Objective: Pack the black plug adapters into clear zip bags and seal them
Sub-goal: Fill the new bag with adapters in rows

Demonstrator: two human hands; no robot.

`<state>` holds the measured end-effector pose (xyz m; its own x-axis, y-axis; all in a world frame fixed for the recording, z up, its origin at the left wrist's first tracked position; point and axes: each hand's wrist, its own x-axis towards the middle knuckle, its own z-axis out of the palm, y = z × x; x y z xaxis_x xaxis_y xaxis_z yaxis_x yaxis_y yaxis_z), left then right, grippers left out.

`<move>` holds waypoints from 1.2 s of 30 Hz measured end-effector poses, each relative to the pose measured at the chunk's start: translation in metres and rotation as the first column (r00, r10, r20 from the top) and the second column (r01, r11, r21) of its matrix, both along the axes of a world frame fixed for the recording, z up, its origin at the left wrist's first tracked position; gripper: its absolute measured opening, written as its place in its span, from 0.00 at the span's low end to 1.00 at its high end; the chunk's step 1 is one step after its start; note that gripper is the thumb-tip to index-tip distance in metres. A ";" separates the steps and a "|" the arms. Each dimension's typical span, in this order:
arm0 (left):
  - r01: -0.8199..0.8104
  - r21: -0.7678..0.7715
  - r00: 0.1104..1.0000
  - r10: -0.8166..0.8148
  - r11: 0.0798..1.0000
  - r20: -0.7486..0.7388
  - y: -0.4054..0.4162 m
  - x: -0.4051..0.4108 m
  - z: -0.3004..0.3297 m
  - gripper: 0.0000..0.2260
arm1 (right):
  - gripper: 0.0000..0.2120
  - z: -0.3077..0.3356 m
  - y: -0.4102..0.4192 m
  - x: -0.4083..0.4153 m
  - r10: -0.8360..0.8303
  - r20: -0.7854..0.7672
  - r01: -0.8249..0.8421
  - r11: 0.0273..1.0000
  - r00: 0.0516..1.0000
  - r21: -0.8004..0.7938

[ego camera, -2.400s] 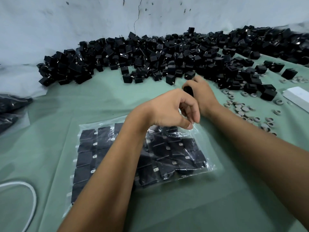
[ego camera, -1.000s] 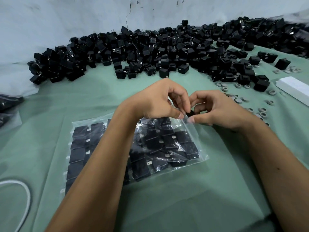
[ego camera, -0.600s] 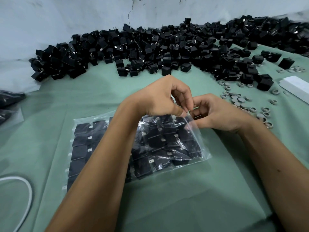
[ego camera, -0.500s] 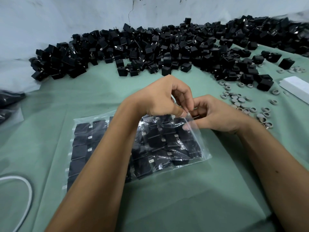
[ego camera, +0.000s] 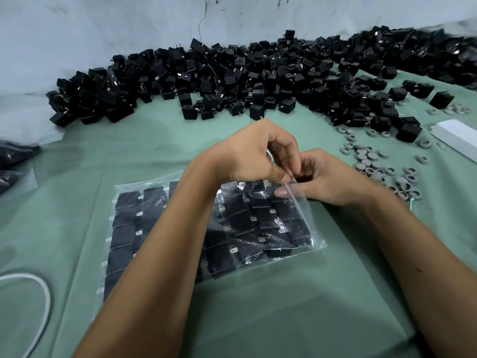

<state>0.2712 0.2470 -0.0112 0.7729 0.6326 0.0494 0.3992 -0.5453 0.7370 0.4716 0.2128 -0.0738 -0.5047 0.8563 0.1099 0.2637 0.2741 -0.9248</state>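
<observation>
Green cloth (ego camera: 284,306) covers the table. Along its far edge, against the wall (ego camera: 103,27), lies a long pile (ego camera: 232,73) of loose black adapters, running from far left to far right. At centre lies the clear bag (ego camera: 304,228), flat on the cloth, filled with rows of adapters (ego camera: 258,223); its open mouth faces right and far. The left forearm crosses over the bag's middle. The left hand (ego camera: 253,153) pinches the bag's far right corner between thumb and curled fingers. The right hand (ego camera: 327,179), touching the left, has its fingers curled at the same corner, its thumb pressed on the plastic; whether it holds an adapter cannot be told. Grey rings (ego camera: 371,161) lie scattered right of the hands. A white box (ego camera: 459,135) sits at the right edge, a white cable (ego camera: 38,306) near left, dark filled bags (ego camera: 13,161) at the left edge.
</observation>
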 end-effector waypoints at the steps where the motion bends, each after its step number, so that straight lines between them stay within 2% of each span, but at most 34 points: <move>1: 0.001 -0.002 1.000 -0.001 1.000 0.000 0.000 0.000 0.000 0.09 | 0.11 0.000 0.000 0.000 -0.001 -0.001 0.001 1.000 1.000 -0.005; 6: -0.001 -0.007 1.000 0.001 1.000 -0.007 0.000 0.000 0.000 0.09 | 0.06 0.004 -0.003 -0.002 0.008 0.002 -0.008 1.000 1.000 0.003; 10: -0.002 -0.025 1.000 0.003 1.000 0.004 0.000 0.000 -0.001 0.09 | 0.05 0.007 -0.005 0.001 -0.072 0.046 0.073 0.997 0.996 -0.004; 11: -0.003 -0.028 1.000 0.003 1.000 0.007 -0.001 0.000 -0.001 0.09 | 0.02 0.007 -0.004 0.003 -0.109 0.058 0.110 0.994 0.992 -0.008; 13: -0.008 -0.036 1.000 0.008 0.999 0.012 -0.001 0.000 -0.001 0.08 | 0.03 0.005 -0.001 0.005 -0.241 0.064 0.242 0.970 0.968 -0.014; 15: -0.025 -0.049 1.000 0.026 0.998 0.009 -0.001 0.000 -0.002 0.08 | 0.04 0.002 0.005 0.004 -0.411 0.041 0.412 0.911 0.911 -0.024; 17: -0.042 -0.050 0.999 0.041 0.998 -0.007 -0.001 0.000 -0.003 0.08 | 0.04 -0.003 0.016 0.000 -0.550 0.067 0.548 0.835 0.833 0.050; 19: -0.063 -0.032 0.997 0.061 0.998 -0.036 -0.001 0.000 -0.004 0.08 | 0.02 -0.004 0.033 -0.006 -0.617 0.142 0.590 0.784 0.774 0.192; 20: -0.080 -0.016 0.995 0.079 0.997 -0.054 -0.001 0.000 -0.005 0.08 | 0.05 -0.003 0.043 -0.009 -0.620 0.202 0.566 0.779 0.758 0.269; 22: -0.117 0.024 0.989 0.119 0.993 -0.086 0.000 0.001 -0.007 0.08 | 0.16 -0.001 0.067 -0.015 -0.578 0.409 0.417 0.807 0.706 0.419; 24: -0.151 0.070 0.981 0.159 0.986 -0.116 0.002 0.001 -0.009 0.07 | 0.26 0.000 0.090 -0.024 -0.547 0.619 0.238 0.825 0.564 0.512; 25: -0.166 0.082 0.976 0.175 0.983 -0.127 0.002 0.001 -0.009 0.08 | 0.29 0.001 0.101 -0.030 -0.548 0.669 0.175 0.822 0.502 0.542; 28: -0.156 0.094 0.975 0.169 0.983 -0.144 0.003 0.001 -0.008 0.13 | 0.27 0.007 0.132 -0.043 -0.528 0.738 0.009 0.816 0.420 0.578; 32: -0.177 0.169 0.947 0.214 0.970 -0.241 0.001 0.004 -0.006 0.26 | 0.30 0.014 0.157 -0.052 -0.381 0.884 -0.107 0.901 0.270 0.421; 34: -0.217 0.180 0.926 0.261 0.959 -0.272 0.000 0.004 -0.007 0.28 | 0.25 0.013 0.151 -0.054 -0.436 0.863 -0.113 0.873 0.255 0.475; 36: -0.236 0.182 0.912 0.282 0.954 -0.297 -0.001 0.004 -0.007 0.28 | 0.18 0.008 0.139 -0.050 -0.554 0.778 -0.067 0.800 0.296 0.596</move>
<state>0.2751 0.2462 -0.0183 0.5722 0.8173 -0.0682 0.7400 -0.4786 0.4725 0.4214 0.3520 -0.0658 -0.3118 0.9398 0.1398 0.9408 0.2848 0.1839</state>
